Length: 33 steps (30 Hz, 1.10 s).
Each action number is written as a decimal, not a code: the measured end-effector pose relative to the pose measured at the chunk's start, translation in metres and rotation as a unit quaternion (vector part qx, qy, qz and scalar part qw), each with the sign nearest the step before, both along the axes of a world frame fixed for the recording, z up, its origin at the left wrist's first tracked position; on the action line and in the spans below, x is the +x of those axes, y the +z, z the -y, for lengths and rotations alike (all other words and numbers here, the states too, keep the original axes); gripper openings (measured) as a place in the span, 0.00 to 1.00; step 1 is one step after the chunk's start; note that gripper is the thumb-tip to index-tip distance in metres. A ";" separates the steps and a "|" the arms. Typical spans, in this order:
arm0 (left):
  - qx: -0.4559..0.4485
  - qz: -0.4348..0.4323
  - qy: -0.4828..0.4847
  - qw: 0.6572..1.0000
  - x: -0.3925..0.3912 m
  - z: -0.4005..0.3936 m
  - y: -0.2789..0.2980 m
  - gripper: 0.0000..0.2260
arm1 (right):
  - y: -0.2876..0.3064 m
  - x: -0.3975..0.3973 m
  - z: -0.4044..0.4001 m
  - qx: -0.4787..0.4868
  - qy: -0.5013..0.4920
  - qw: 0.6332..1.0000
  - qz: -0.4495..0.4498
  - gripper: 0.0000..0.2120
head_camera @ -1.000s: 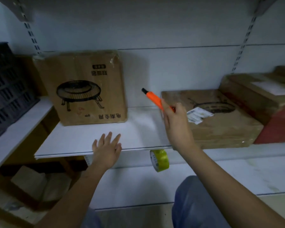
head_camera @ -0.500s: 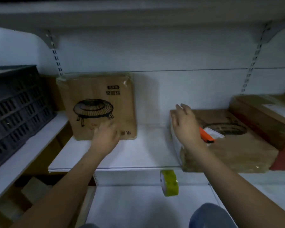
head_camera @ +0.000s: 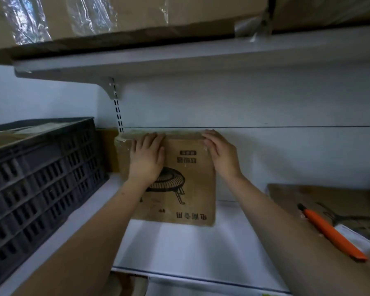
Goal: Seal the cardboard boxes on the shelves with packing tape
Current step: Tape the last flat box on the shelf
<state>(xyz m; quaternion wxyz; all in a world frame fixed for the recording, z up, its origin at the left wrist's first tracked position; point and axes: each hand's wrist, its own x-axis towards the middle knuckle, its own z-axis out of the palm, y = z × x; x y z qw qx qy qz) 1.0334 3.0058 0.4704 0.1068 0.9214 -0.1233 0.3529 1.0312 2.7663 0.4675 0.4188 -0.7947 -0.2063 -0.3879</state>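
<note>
A flat cardboard box [head_camera: 186, 189] printed with a round grill drawing stands upright against the back wall on the white shelf [head_camera: 190, 248]. My left hand [head_camera: 146, 157] lies on its front near the top left, fingers reaching the top edge. My right hand [head_camera: 219, 153] holds the top right corner, fingers curled over the edge. An orange utility knife [head_camera: 333, 233] lies on a second flat cardboard box [head_camera: 308, 210] at the right. The tape roll is out of view.
A dark slatted plastic crate [head_camera: 41, 174] fills the shelf at the left. An upper shelf [head_camera: 179, 58] carries large cardboard boxes [head_camera: 126, 20] wrapped with clear tape. A bracket rail [head_camera: 118, 112] runs down the back wall behind the upright box.
Both hands rose from the shelf to the top of the upright box. My right hand let go of the orange knife, which now lies on the right box. The view moved closer and upward.
</note>
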 end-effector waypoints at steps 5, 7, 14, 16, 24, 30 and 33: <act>-0.045 0.080 0.015 0.996 0.005 0.010 -0.014 0.20 | -0.011 0.004 -0.002 -0.037 -0.028 0.999 0.011 0.19; -0.047 0.084 0.017 0.995 0.002 0.010 -0.016 0.21 | -0.013 0.000 -0.002 -0.029 -0.023 0.999 0.003 0.21; -0.064 0.023 -0.011 0.998 -0.043 -0.023 0.030 0.20 | -0.017 -0.040 -0.006 -0.009 0.025 0.999 0.030 0.16; -0.086 0.014 0.014 0.996 -0.047 -0.051 0.048 0.19 | -0.020 -0.054 -0.006 -0.021 0.016 0.999 0.047 0.15; -0.414 -0.189 0.037 0.890 -0.100 -0.076 0.032 0.35 | -0.015 -0.133 -0.013 0.172 -0.010 0.984 -0.039 0.14; -0.515 -0.277 -0.071 0.808 -0.171 -0.054 -0.038 0.34 | -0.036 -0.171 0.017 0.272 -0.003 0.911 -0.310 0.21; -0.589 -0.357 -0.103 0.718 -0.191 -0.037 -0.076 0.24 | -0.086 -0.202 0.032 0.296 -0.073 0.896 -0.322 0.30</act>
